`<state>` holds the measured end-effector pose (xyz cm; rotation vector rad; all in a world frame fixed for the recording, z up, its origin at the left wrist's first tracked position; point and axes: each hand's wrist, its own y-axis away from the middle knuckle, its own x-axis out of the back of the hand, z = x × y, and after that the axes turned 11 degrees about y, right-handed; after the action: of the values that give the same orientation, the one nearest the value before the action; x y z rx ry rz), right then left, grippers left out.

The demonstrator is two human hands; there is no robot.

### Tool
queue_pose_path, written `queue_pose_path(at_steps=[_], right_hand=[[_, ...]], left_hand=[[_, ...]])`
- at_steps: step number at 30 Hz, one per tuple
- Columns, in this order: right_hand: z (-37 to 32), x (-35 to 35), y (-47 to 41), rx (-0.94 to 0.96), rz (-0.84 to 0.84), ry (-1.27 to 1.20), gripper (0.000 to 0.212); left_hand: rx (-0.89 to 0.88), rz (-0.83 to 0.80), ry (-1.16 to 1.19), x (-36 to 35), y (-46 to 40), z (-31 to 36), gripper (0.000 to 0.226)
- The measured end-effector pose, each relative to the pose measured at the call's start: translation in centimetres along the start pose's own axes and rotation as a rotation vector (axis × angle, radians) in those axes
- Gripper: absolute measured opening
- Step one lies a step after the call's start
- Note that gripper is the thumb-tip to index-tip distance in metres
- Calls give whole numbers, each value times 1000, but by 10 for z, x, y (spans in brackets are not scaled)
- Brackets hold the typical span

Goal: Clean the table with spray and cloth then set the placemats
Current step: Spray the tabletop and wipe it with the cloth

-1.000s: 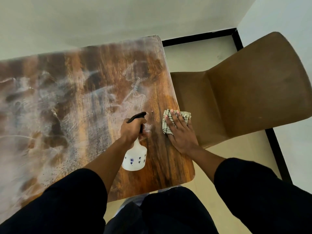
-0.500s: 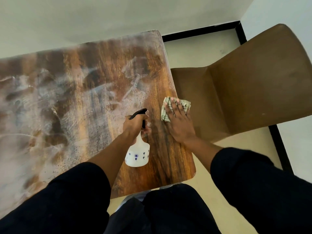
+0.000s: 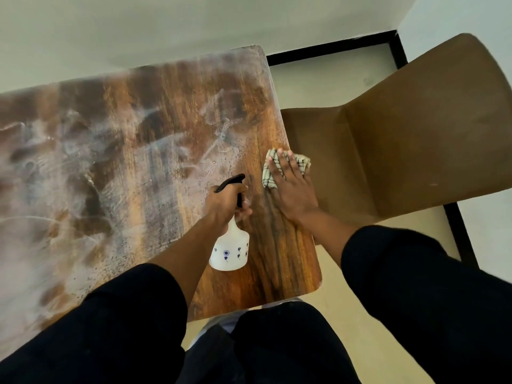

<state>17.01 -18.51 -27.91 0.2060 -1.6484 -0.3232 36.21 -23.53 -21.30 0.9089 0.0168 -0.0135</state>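
**Wiping the right edge of a sprayed wooden table**

The wooden table (image 3: 133, 151) fills the left and centre of the frame; its top is streaked with pale, hazy smears and fine droplets, heaviest toward the left, while the strip along the right edge shows clean, dark grain. The left hand (image 3: 225, 202) sits at centre frame, its fingers curled round the neck of a white spray bottle (image 3: 229, 252) printed with small blue motifs. The bottle's black trigger head (image 3: 230, 182) points toward the upper right, and its base hangs toward the lower edge of the frame, over the table; whether it touches the top cannot be told. Just right of it, the right hand (image 3: 291, 187) lies flat, fingers straight and together, pressing a checked cloth (image 3: 270, 173) onto the table's right edge; the cloth's far corner overhangs that edge. Both arms wear dark sleeves (image 3: 415, 286) pushed up the forearms. A brown chair (image 3: 401, 139) stands just beside the table at the right of the frame, on a pale floor (image 3: 327, 81) with a black border strip.
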Motion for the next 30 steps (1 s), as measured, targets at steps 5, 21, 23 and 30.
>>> queue_pose_path(at_steps=[5, 21, 23, 30], right_hand=[[-3, 7, -31, -13, 9, -4, 75], [9, 40, -124, -21, 21, -16, 71], [11, 47, -143, -11, 10, -10, 70], [10, 26, -105, 27, 134, -77, 67]], left_hand=[[-70, 50, -19, -4, -3, 15, 20], [-19, 20, -7, -30, -40, 70, 23], [4, 19, -4, -32, -47, 76, 23], [-32, 9, 45, -32, -64, 88, 19]])
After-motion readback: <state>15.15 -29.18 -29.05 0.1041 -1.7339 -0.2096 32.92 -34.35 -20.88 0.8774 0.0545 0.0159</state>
